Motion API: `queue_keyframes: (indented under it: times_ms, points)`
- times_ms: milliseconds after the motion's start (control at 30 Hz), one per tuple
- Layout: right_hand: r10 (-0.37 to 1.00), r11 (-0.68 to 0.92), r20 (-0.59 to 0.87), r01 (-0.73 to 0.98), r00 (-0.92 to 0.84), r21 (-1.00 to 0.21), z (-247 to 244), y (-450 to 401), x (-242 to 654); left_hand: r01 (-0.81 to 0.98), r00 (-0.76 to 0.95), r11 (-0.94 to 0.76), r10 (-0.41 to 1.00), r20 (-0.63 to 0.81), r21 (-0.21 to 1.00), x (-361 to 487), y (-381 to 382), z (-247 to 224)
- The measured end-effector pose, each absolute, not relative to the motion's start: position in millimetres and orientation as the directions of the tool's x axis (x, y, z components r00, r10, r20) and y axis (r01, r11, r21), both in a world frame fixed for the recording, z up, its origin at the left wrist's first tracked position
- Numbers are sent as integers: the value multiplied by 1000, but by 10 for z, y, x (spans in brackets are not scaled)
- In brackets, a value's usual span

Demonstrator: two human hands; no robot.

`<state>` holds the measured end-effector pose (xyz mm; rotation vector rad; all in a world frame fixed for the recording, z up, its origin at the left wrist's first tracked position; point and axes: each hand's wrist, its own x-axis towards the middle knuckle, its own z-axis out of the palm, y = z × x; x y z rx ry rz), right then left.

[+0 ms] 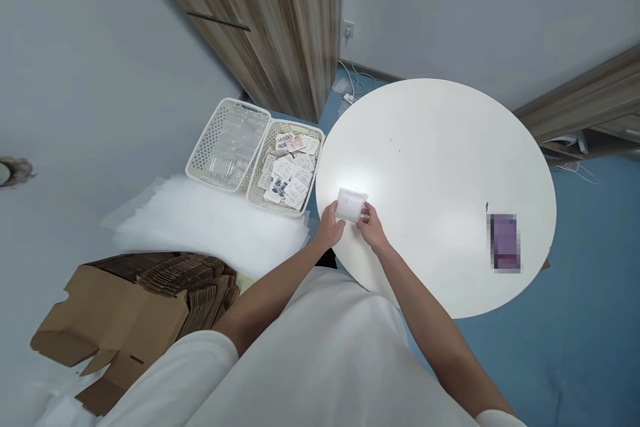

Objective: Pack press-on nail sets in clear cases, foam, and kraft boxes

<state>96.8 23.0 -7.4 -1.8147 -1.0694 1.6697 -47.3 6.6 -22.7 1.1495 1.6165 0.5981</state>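
Observation:
Near the left edge of the round white table (430,147), a small whitish rectangular packet (351,205) is held between both hands. My left hand (331,225) grips its left side, the fingers closed on the edge. On the packet's right side, my right hand (371,225) pinches the other edge with bent fingers. What is inside the packet is too small to make out.
Left of the table, one white basket (193,163) holds clear plastic pieces and another (253,197) holds printed cards (295,177). White sheets (200,220) and flattened cardboard boxes (115,320) lie nearer me. A blurred purple item (506,242) rests at the table's right.

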Motion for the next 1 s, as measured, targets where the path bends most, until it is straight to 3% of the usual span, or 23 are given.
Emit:
queue_keyframes:
  times_ms: [367, 733, 1000]
  points:
    - [799, -573, -596, 196, -79, -796, -132, 449, 709, 482, -17, 350, 920, -392, 803, -698, 196, -246]
    - [801, -565, -595, 247, -65, -787, -71, 430, 731, 449, -1, 317, 935, -354, 835, -750, 237, -255]
    - [814, -529, -576, 310, -78, -790, 44, 217, 992, 400, -85, 353, 933, -349, 846, -758, 25, -95]
